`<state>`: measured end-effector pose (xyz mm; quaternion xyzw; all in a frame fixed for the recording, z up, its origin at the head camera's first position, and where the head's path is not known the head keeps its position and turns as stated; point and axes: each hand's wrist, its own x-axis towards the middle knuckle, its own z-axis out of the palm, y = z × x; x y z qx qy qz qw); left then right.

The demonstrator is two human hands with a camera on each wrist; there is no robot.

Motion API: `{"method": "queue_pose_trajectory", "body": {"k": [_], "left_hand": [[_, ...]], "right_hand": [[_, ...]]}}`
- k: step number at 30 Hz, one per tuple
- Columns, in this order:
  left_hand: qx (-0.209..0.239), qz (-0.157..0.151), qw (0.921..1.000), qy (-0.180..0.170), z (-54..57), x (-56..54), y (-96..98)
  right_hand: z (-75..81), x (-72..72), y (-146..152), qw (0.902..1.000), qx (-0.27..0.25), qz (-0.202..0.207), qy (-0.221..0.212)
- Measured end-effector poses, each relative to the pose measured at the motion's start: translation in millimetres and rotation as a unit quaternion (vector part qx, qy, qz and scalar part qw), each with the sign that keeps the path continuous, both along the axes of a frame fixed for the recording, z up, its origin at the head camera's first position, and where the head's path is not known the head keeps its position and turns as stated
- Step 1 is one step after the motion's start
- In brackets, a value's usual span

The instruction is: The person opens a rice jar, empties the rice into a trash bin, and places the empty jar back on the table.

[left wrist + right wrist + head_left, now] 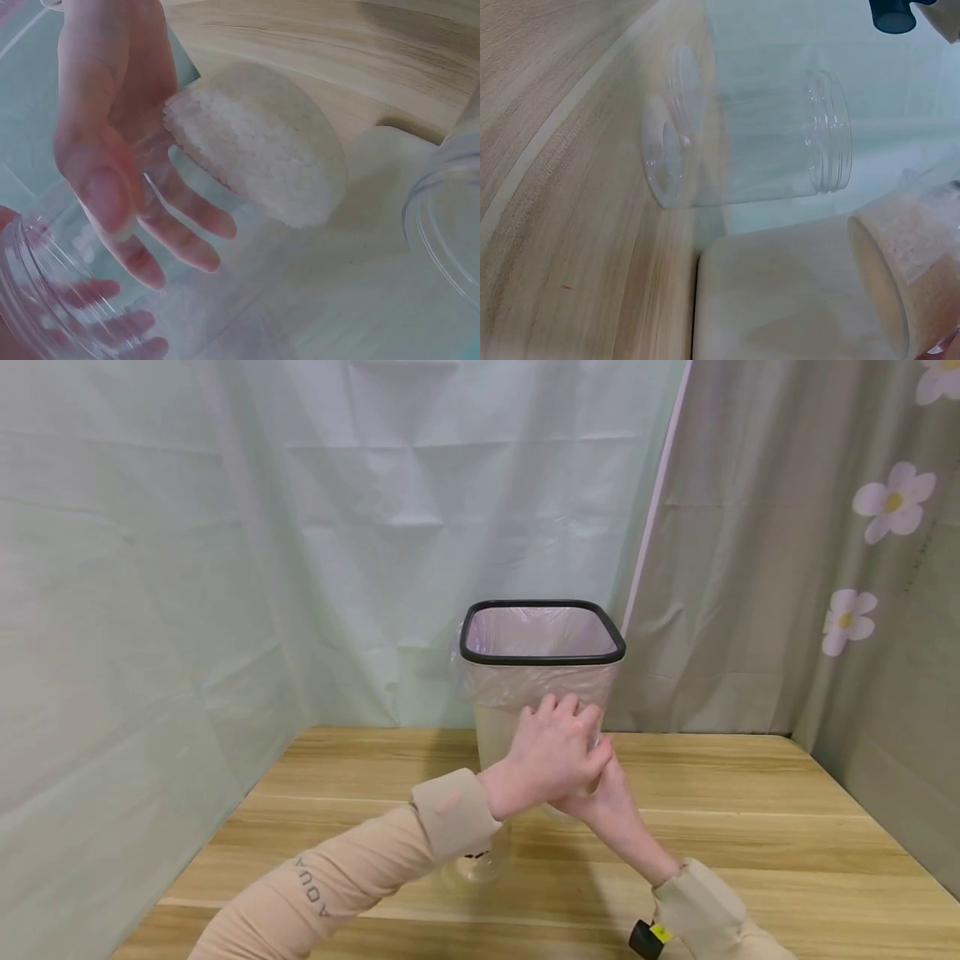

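Note:
A clear jar with white granules (259,154) in its base is held tilted between both hands. My right hand (606,800) grips the jar's body, its thumb and fingers around the clear wall in the left wrist view. Higher up, my left hand (551,747) curls over the threaded mouth (56,292); whether its fingertips lie inside or behind the wall I cannot tell. Granules also show through the jar's lower end (915,262) in the right wrist view. A second clear jar (769,142), with a threaded neck, stands on the table nearby.
Just beyond the hands stands a pale trash bin (495,722) with a black rim (543,660) and a clear liner. The wooden table (360,777) is bounded by pale curtains (360,527) behind and at both sides.

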<state>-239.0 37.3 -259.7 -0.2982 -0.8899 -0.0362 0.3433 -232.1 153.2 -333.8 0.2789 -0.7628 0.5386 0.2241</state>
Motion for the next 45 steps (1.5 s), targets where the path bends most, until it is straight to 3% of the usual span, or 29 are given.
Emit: {"method": "queue_pose_trajectory", "body": {"k": [4,9,14,19,22,26,30,34,38,41,45], "left_hand": [[0.001,0.019,0.9997,-0.015,-0.2,1.1,0.3],[-0.013,0.011,0.9987,-0.049,2.9,0.6,-2.4],[-0.025,-0.025,0.9968,-0.072,7.9,-2.4,-7.6],[-0.043,-0.085,0.9941,-0.051,11.1,-7.7,-15.4],[-0.083,-0.141,0.9860,-0.033,13.7,-11.4,-20.3],[-0.160,-0.213,0.9638,-0.006,17.1,-15.5,-24.7],[-0.201,-0.250,0.9472,-0.003,20.9,-17.3,-27.4],[-0.200,-0.276,0.9397,-0.028,22.4,-20.1,-30.3],[-0.189,-0.297,0.9348,-0.046,20.6,-23.3,-32.0],[-0.190,-0.299,0.9340,-0.045,19.1,-24.1,-32.2],[-0.195,-0.292,0.9355,-0.041,18.0,-24.1,-31.7]], "right_hand": [[-9.6,-8.5,3,0.9999,0.012,-0.006,-0.007],[-14.1,-12.8,5,0.9997,0.018,-0.011,-0.007],[-9.7,-14.0,4,0.9989,0.026,-0.038,-0.013],[3.3,-5.0,3,0.9975,0.022,-0.038,-0.056],[4.9,-3.0,4,0.9969,0.020,-0.029,-0.071],[9.8,1.9,3,0.9972,0.010,-0.013,-0.072],[13.1,4.1,3,0.9960,0.002,-0.010,-0.088],[2.4,-5.8,7,0.9948,0.005,-0.012,-0.101],[-2.9,-8.6,8,0.9950,-0.004,0.028,-0.096],[-4.1,-9.9,8,0.9958,0.006,0.047,-0.079],[-6.0,-9.2,8,0.9974,0.024,0.026,-0.063]]}}
